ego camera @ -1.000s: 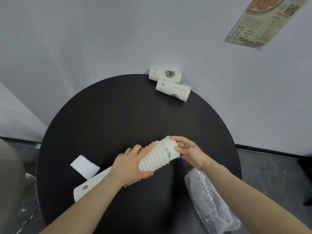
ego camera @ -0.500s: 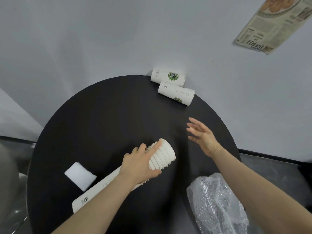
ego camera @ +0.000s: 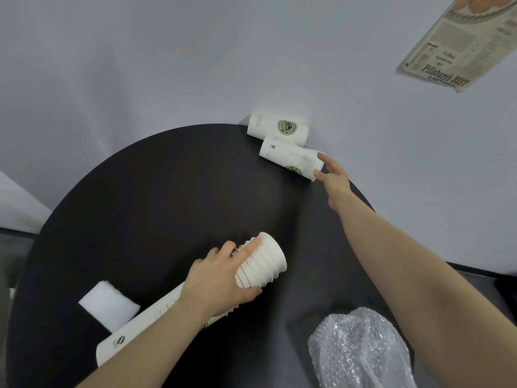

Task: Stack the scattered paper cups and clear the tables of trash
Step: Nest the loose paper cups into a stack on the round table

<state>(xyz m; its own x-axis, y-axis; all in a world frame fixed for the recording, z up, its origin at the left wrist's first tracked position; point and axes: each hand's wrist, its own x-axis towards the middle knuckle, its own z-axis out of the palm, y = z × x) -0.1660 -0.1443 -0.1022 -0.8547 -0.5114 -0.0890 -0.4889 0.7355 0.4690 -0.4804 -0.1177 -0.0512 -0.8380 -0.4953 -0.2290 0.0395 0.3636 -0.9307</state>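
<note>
Reaching out from mid-table, her right hand [ego camera: 333, 177] now touches the nearer cup [ego camera: 291, 158] with spread fingers, while her left hand [ego camera: 221, 278] grips the stack [ego camera: 260, 264], steadying it to receive.

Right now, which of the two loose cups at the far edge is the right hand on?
The nearer cup, lying on its side with its logo turned down toward the table. The right hand touches its open end. The far cup, logo up by the wall, is untouched.

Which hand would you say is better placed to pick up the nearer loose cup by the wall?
The right hand: its open fingers are already at the nearer loose cup's open end, while the left hand grips the cup stack.
</note>
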